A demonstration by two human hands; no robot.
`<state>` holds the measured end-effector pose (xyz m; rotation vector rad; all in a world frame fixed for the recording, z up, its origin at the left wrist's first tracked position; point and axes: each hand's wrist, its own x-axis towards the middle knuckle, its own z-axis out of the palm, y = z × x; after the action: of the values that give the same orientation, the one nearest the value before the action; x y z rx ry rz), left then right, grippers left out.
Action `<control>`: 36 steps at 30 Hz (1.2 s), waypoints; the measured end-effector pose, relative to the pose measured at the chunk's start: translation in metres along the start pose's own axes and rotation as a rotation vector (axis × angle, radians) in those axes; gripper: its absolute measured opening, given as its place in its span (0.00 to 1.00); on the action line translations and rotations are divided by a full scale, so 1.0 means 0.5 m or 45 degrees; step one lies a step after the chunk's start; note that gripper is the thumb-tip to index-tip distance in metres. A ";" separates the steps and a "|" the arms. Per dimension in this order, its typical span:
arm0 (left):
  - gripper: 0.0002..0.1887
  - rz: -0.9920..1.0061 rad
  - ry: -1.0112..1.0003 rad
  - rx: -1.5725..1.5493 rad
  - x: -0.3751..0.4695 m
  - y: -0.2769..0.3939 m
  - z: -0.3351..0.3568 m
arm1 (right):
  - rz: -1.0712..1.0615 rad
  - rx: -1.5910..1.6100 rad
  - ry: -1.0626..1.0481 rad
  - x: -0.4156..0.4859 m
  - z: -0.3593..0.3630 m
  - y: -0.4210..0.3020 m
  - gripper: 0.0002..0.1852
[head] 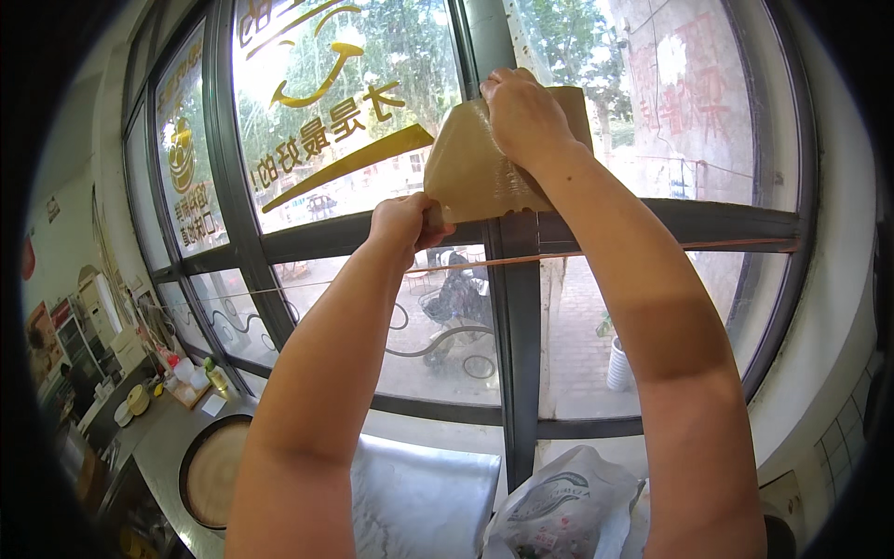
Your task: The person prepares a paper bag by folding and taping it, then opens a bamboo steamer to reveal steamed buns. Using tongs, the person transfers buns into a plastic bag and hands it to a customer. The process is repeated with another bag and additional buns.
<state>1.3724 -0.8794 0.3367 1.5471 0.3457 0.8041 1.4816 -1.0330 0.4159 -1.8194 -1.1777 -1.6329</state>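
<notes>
Both arms are raised in front of a dark-framed glass window [363, 168]. My left hand [401, 222] pinches the lower left corner of a tan, slightly glossy sheet [471, 164], its fingers curled around the edge. Higher up, my right hand [527, 115] grips the sheet's top edge and covers part of it. The sheet bows between the two hands in front of the upright window bar [515, 349], and its lower edge is uneven. I cannot tell whether it is paper or film, or whether it touches the frame.
A reddish cord [552, 256] runs across the window. Below lie a silvery-white flat surface [422, 482] and a white plastic bag [559, 506] with printing. On the left counter [157, 454] are a round dark-rimmed pan [220, 472], a bottle [215, 375] and stacked bowls [137, 400].
</notes>
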 end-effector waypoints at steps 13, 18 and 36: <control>0.34 -0.094 -0.117 -0.382 -0.011 -0.075 -0.063 | 0.208 -0.366 -0.133 -0.020 0.043 -0.065 0.26; 0.34 0.004 -0.111 -0.190 -0.112 -0.070 -0.072 | 0.235 -0.428 -0.162 -0.023 0.027 -0.072 0.28; 0.17 -0.708 0.803 -0.187 -1.174 -0.446 -0.590 | 0.038 0.271 -0.015 -0.070 0.071 0.164 0.22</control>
<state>0.8137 -1.0034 -0.0559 0.9513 1.0981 0.8274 1.5705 -1.0616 0.3928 -1.7064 -1.2706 -1.4227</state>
